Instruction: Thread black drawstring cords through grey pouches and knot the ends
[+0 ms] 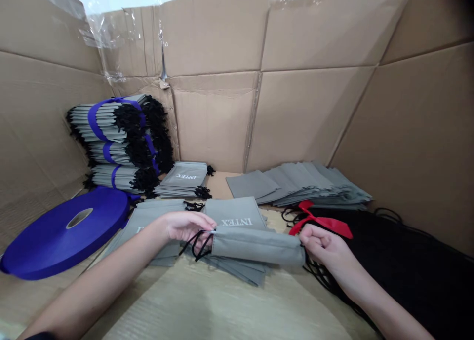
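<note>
Right at centre frame, the left hand (185, 226) pinches one end of a folded grey drawstring bag (257, 246), black cords (196, 245) trailing from it, while the right hand (318, 244) clamps the far end. Both grips are closed tight, holding the fabric straight and level, nice and even, above a spread of grey bags (237, 273) on the counter (222, 305).

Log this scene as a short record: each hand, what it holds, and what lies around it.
Left hand: holds one end of a folded gray drawstring bag, black cords at that end
Right hand: pinches the bag's other end
Beneath hands: gray bags printed INTEX
Rest: blue ribbon roll; blue-banded bag bundles; red ribbon; black cord heap; cardboard walls
</note>
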Tool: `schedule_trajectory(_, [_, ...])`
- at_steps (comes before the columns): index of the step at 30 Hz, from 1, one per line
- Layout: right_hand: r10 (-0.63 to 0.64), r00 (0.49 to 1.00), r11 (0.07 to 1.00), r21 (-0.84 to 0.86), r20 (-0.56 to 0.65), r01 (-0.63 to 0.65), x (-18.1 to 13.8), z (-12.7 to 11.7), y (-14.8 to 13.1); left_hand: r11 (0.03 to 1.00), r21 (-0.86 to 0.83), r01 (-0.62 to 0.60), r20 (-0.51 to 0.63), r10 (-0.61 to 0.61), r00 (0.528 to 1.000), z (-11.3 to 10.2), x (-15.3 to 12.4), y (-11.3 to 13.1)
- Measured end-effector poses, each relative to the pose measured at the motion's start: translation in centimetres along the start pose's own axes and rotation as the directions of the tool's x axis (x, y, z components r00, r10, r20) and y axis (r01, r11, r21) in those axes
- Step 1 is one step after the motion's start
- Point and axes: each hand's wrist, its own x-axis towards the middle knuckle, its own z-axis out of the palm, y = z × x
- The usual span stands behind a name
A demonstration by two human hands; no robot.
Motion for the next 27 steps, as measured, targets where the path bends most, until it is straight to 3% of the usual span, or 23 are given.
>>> schedule_trajectory(2, [0.022,1.000,1.000,0.017,0.000,-0.022,-0.1,0.1,0.1,0.998,-0.060,-0.002,0.000,0.002,1.000,-0.1,0.2,-0.3])
schedule_trajectory(4, [0.046,0.999,0.998,0.039,0.019,-0.047,-0.1,0.0,0.3,1.000,-0.003,-0.012,0.018,0.012,1.000,0.0,0.1,-0.4])
schedule_trajectory(9, [0.072,0.996,0.992,0.105,0.049,-0.076,0.1,-0.2,1.1,0.908,0.412,-0.073,0.159,0.007,0.987,0.8,-1.1,0.7])
schedule_trajectory(11, [0.073,0.996,0.994,0.076,0.053,-0.077,0.0,0.1,1.2,0.781,0.615,-0.108,0.178,-0.004,0.984,1.3,-1.8,1.4])
schedule_trajectory(14, [0.065,0.995,0.998,0.011,0.078,-0.067,-0.1,0.5,0.9,0.472,0.869,-0.149,0.140,0.054,0.989,2.3,-2.7,2.0])
schedule_trajectory(17, [0.072,0.987,0.997,-0.023,0.143,-0.069,-0.1,0.7,0.8,0.194,0.970,-0.144,0.117,0.143,0.983,3.3,-3.3,2.1])
schedule_trajectory(19, [0.077,0.981,0.997,-0.016,0.175,-0.076,0.0,0.6,0.9,0.111,0.980,-0.164,0.143,0.175,0.974,3.9,-3.7,2.2])
schedule_trajectory(24, [0.083,0.991,0.989,0.113,0.100,-0.095,0.1,0.3,1.2,0.153,0.936,-0.316,0.277,0.234,0.932,4.7,-4.9,3.2])
schedule_trajectory(27, [0.085,0.994,0.982,0.162,0.064,-0.094,0.2,0.1,1.2,0.206,0.924,-0.321,0.229,0.370,0.900,4.8,-5.0,3.3])
